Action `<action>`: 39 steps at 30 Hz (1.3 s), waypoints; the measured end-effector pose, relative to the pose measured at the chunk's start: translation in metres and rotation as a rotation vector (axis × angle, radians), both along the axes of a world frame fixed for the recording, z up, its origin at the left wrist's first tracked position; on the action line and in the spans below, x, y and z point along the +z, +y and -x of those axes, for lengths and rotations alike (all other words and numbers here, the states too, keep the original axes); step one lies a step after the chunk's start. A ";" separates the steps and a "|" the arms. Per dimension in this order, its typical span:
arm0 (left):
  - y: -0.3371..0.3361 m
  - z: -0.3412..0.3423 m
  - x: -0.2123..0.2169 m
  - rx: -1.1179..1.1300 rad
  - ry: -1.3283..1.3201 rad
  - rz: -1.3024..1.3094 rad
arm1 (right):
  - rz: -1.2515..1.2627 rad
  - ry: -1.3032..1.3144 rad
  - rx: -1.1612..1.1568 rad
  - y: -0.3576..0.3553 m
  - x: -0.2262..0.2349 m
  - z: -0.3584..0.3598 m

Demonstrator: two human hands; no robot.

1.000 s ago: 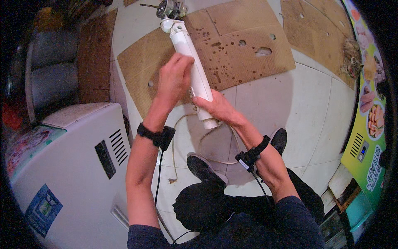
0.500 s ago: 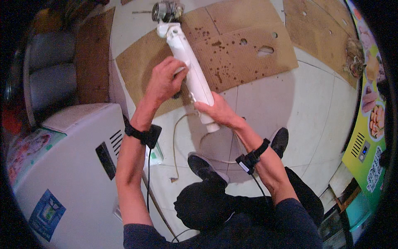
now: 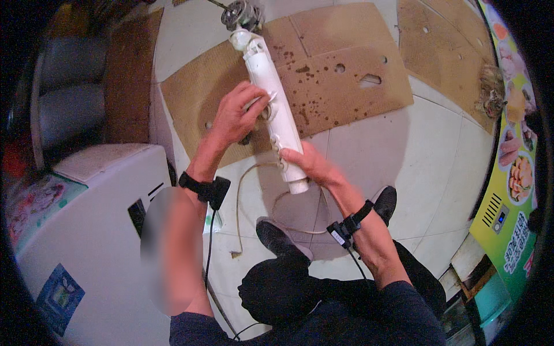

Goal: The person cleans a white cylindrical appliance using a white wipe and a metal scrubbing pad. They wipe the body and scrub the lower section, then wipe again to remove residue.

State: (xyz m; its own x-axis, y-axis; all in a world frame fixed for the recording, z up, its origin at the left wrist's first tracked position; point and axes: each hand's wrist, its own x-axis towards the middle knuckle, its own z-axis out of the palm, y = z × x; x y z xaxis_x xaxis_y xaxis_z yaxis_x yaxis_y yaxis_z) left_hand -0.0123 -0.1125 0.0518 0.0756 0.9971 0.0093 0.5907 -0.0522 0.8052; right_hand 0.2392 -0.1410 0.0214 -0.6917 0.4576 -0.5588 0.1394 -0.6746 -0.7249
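Held out ahead of me, the white column of an electric fan (image 3: pixel 270 86) slants from far left to near right. At its far end sits a bare metal motor (image 3: pixel 241 16), with no blades or grille on it. My right hand (image 3: pixel 309 160) wraps round the column's lower end, thumb on the row of small knobs. My left hand (image 3: pixel 241 111) is closed at the column's left side, thumb and fingers pinching at a small round white part (image 3: pixel 268 109). Its fingertips partly cover that part.
Stained, holed cardboard (image 3: pixel 346 63) lies on the tiled floor beneath the fan. A thin pale cord (image 3: pixel 238 202) loops near my shoes (image 3: pixel 283 237). At left stands a white cabinet (image 3: pixel 104 230), at right a green printed panel (image 3: pixel 502 213). Another cardboard sheet (image 3: pixel 450 52) is far right.
The fan column has shifted slightly right and nearer me and turned a little, so the knobs and the round part show more. Both hands moved with it.
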 end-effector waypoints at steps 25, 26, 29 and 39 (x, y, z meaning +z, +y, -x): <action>-0.001 -0.092 -0.010 0.210 -0.057 -0.231 | 0.500 0.744 -0.389 -0.003 -0.022 -0.023; -0.006 -0.096 -0.004 0.196 -0.098 -0.222 | 0.525 0.774 -0.422 -0.002 -0.020 -0.023; -0.011 -0.101 0.009 0.160 -0.147 0.003 | 0.513 0.747 -0.463 -0.002 -0.013 -0.024; 0.051 -0.072 -0.020 -0.035 0.015 -0.247 | 0.502 0.850 -0.404 0.000 -0.017 -0.022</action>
State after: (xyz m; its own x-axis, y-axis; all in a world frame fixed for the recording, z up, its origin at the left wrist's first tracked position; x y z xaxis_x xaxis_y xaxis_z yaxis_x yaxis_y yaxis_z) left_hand 0.0598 -0.0617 0.0320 0.1124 0.9614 0.2513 0.5968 -0.2675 0.7565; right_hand 0.2616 -0.1406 0.0043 -0.7915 0.5918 -0.1527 -0.5825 -0.8061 -0.1047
